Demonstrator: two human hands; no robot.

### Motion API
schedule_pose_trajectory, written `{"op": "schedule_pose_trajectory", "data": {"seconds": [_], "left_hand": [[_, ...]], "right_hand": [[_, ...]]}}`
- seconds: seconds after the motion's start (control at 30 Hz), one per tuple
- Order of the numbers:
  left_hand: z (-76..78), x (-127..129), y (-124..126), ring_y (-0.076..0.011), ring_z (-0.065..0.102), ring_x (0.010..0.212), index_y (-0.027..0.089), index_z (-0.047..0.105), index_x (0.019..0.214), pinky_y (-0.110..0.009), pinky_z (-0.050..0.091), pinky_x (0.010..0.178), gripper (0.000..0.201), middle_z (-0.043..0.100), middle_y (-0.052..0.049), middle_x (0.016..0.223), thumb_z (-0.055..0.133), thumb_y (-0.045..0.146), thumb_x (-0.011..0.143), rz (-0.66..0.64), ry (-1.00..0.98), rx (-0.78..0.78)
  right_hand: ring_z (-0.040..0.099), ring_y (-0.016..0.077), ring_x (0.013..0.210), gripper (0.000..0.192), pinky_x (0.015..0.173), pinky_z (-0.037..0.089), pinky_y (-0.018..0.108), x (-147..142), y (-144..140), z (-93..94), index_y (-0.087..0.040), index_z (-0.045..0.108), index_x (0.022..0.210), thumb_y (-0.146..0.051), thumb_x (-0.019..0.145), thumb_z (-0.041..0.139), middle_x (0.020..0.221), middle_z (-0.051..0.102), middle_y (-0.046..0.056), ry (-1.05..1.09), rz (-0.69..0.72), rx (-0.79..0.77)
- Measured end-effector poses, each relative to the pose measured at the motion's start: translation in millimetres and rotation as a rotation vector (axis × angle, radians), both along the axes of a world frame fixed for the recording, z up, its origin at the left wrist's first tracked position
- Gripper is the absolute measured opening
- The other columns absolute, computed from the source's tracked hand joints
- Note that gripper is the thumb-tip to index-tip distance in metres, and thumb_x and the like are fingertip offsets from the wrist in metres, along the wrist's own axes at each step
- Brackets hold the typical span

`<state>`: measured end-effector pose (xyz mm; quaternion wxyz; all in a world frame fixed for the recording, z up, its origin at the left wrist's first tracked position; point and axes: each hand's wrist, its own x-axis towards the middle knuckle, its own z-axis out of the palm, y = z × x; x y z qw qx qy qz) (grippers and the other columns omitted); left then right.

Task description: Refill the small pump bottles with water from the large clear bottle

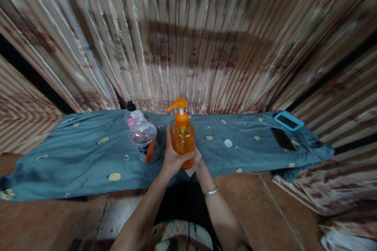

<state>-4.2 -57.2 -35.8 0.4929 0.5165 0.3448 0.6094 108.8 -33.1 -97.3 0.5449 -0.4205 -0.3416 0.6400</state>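
Observation:
An orange see-through pump bottle (183, 141) is upright in front of me, its nozzle pointing left. My left hand (173, 160) grips the bottle from the left, the thumb across its lower front and a finger up along its side. On the other side, my right hand (199, 164) presses a white wipe or cloth (191, 170) with a scalloped edge against the lower right of the bottle. The bottle hides most of the right fingers. Left of the bottle stands a clear plastic cup (149, 153) with a domed lid and an orange-and-black print.
Behind the cup is a clear bottle (131, 110) with a black cap. A blue-green patterned cloth (88, 157) covers the narrow table. To the right lie a white round piece (228, 143), a dark phone (282, 139) and a blue-framed device (288, 121). Striped curtains (188, 47) hang close behind.

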Motion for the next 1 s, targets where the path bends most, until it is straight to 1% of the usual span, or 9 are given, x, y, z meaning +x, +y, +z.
{"op": "schedule_pose_trajectory", "data": {"seconds": [0.1, 0.3, 0.37, 0.47, 0.63, 0.7, 0.77, 0.87, 1.0], "left_hand": [[-3.5, 1, 4, -0.0359, 0.069, 0.145, 0.033, 0.013, 0.179, -0.052, 0.051, 0.129, 0.146, 0.071, -0.012, 0.147, 0.103, 0.035, 0.064, 0.035, 0.061, 0.012], [-19.3, 0, 15, -0.0353, 0.060, 0.154, 0.033, 0.010, 0.179, -0.050, 0.049, 0.130, 0.144, 0.066, -0.012, 0.153, 0.100, 0.036, 0.067, 0.115, 0.168, -0.018], [-22.6, -2, 20, -0.0358, 0.059, 0.155, 0.032, 0.011, 0.179, -0.051, 0.046, 0.133, 0.144, 0.065, -0.012, 0.156, 0.101, 0.036, 0.067, 0.139, 0.185, -0.019], [-26.7, -4, 26, -0.0368, 0.058, 0.157, 0.033, 0.010, 0.179, -0.054, 0.041, 0.136, 0.146, 0.062, -0.013, 0.160, 0.101, 0.037, 0.066, 0.154, 0.194, -0.015], [-34.7, -8, 31, -0.0382, 0.058, 0.157, 0.032, 0.013, 0.179, -0.056, 0.041, 0.136, 0.146, 0.060, -0.016, 0.164, 0.103, 0.036, 0.064, 0.170, 0.173, -0.033], [-37.7, -9, 32, -0.0383, 0.057, 0.158, 0.032, 0.014, 0.178, -0.056, 0.041, 0.136, 0.144, 0.059, -0.016, 0.166, 0.103, 0.036, 0.065, 0.182, 0.180, -0.046], [-39.6, -9, 33, -0.0388, 0.054, 0.161, 0.032, 0.015, 0.178, -0.056, 0.040, 0.137, 0.145, 0.057, -0.016, 0.169, 0.104, 0.037, 0.064, 0.192, 0.196, -0.047], [-40.3, -8, 33, -0.0396, 0.052, 0.163, 0.032, 0.016, 0.178, -0.057, 0.039, 0.137, 0.146, 0.051, -0.017, 0.174, 0.105, 0.038, 0.062, 0.208, 0.216, -0.041], [-36.1, -9, 31, -0.0383, 0.056, 0.159, 0.033, 0.017, 0.178, -0.057, 0.041, 0.137, 0.145, 0.056, -0.016, 0.169, 0.106, 0.041, 0.063, 0.223, 0.219, -0.014]], "right_hand": [[0.075, 0.0288, 0.121, 0.066, 0.115, 0.055, 0.057, -15, -12, -7.7, -0.021, 0.077, 0.124, -0.080, 0.104, 0.056, 0.126, 0.080, 0.012, 0.151, -0.030, -0.074], [0.072, 0.0293, 0.127, 0.064, 0.116, 0.054, 0.056, -24, -41, -19.9, -0.021, 0.076, 0.122, -0.080, 0.100, 0.061, 0.137, 0.078, 0.013, 0.364, -0.051, -0.155], [0.074, 0.0294, 0.124, 0.065, 0.114, 0.056, 0.056, -15, -52, -18.4, -0.022, 0.076, 0.124, -0.080, 0.097, 0.065, 0.140, 0.077, 0.013, 0.401, 0.001, -0.189], [0.078, 0.0295, 0.113, 0.081, 0.104, 0.062, 0.056, 9, -69, -12.1, -0.021, 0.073, 0.132, -0.090, 0.091, 0.064, 0.136, 0.079, 0.014, 0.411, 0.098, -0.253], [0.078, 0.0345, 0.124, 0.099, 0.105, 0.064, 0.059, 53, -89, -0.9, -0.020, 0.072, 0.139, -0.098, 0.078, 0.073, 0.142, 0.077, 0.017, 0.288, 0.187, -0.244], [0.080, 0.0343, 0.119, 0.093, 0.102, 0.066, 0.058, 65, -92, 3.6, -0.020, 0.071, 0.139, -0.087, 0.076, 0.086, 0.137, 0.079, 0.016, 0.196, 0.170, -0.216], [0.081, 0.0312, 0.110, 0.084, 0.094, 0.069, 0.053, 72, -92, 8.8, -0.022, 0.066, 0.145, -0.061, 0.078, 0.099, 0.130, 0.081, 0.012, 0.088, 0.129, -0.181], [0.079, 0.0245, 0.100, 0.073, 0.083, 0.069, 0.040, 77, -81, 15.6, -0.022, 0.064, 0.144, -0.021, 0.080, 0.098, 0.118, 0.080, 0.005, -0.065, 0.075, -0.127], [0.073, 0.0169, 0.077, 0.039, 0.073, 0.064, 0.034, 81, -52, 18.6, -0.019, 0.070, 0.133, -0.022, 0.096, 0.082, 0.100, 0.078, 0.001, -0.258, 0.096, -0.080]]}}
